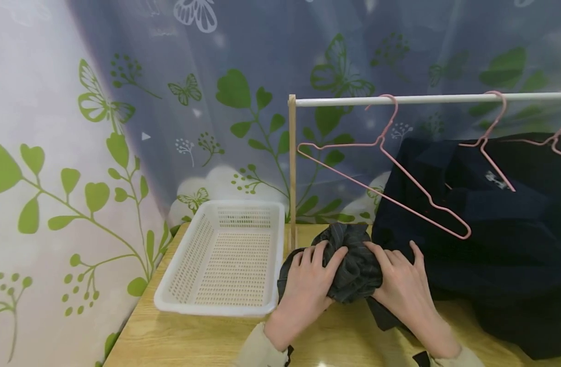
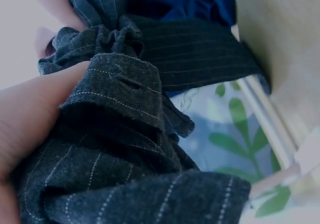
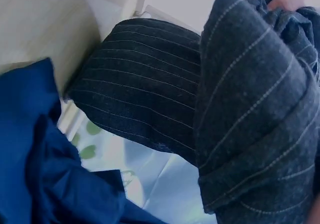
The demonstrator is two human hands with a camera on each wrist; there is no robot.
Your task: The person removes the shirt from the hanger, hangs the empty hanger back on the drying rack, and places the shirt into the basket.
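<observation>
A dark grey pinstriped garment (image 1: 351, 265) is bunched up over the table, its kind hidden by the folds. My left hand (image 1: 308, 278) grips its left side, fingers curled over the cloth. On the opposite side my right hand (image 1: 402, 280) holds the bundle, with one finger sticking out. In the left wrist view the striped cloth (image 2: 120, 89) hangs in folds beside my hand. A loose flap of the garment (image 3: 140, 79) spreads out in the right wrist view, where my right hand is mostly out of sight.
A white perforated plastic basket (image 1: 170, 303) stands left of the bundle on the wooden table (image 1: 193, 339). Behind, pink hangers (image 1: 340, 176) hang from a white rail (image 1: 345, 101) on a wooden post (image 1: 292, 168). Dark navy clothing (image 1: 505, 244) lies heaped at the right, before a patterned curtain (image 1: 262, 46).
</observation>
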